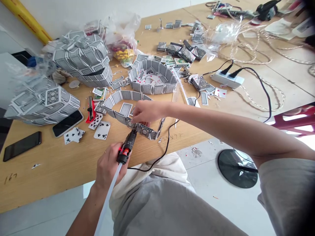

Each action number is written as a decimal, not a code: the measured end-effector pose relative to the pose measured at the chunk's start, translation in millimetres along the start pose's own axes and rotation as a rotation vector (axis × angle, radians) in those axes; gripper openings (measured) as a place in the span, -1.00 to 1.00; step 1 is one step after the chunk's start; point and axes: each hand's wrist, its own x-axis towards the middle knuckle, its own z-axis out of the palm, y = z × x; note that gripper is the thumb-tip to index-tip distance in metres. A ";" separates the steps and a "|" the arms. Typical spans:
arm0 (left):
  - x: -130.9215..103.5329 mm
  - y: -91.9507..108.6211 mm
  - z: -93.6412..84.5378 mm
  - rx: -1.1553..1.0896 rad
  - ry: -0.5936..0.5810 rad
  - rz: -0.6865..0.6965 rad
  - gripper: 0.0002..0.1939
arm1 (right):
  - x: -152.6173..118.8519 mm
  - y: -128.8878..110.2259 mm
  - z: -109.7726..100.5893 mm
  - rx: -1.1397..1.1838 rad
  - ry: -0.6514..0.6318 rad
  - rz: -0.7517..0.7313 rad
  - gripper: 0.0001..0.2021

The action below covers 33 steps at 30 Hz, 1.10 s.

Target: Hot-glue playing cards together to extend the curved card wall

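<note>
My left hand (110, 164) is wrapped round a black glue gun (127, 146) with a long white glue stick running out of its back end. The gun's nozzle meets the near outer side of a curved wall of folded playing cards (115, 113), which stands on the table as an open loop. Reaching over from the right, my right hand (147, 113) pinches that same wall just beside the nozzle. Its fingertips are partly hidden behind the cards. A loose card (125, 109) lies inside the loop. Behind it stands a heart-shaped card box (154, 87) with cards lying in it.
Finished-looking card boxes (81, 55) stand at the left. Nearby lie a red utility knife (91, 109), a phone (68, 123) and a second phone (22, 146). The gun's black cable (168, 144) crosses the table edge. At the right are a power strip (227, 79) and rope (268, 101).
</note>
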 end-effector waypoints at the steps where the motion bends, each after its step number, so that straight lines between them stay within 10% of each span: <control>1: 1.2 -0.2 -0.2 0.002 -0.001 0.007 -0.62 | 0.3 -0.4 0.1 0.016 -0.001 0.003 -0.66; 33: 5.4 4.9 0.1 0.029 0.050 -0.045 -0.67 | -3.6 -8.5 1.0 0.083 0.039 0.022 -0.65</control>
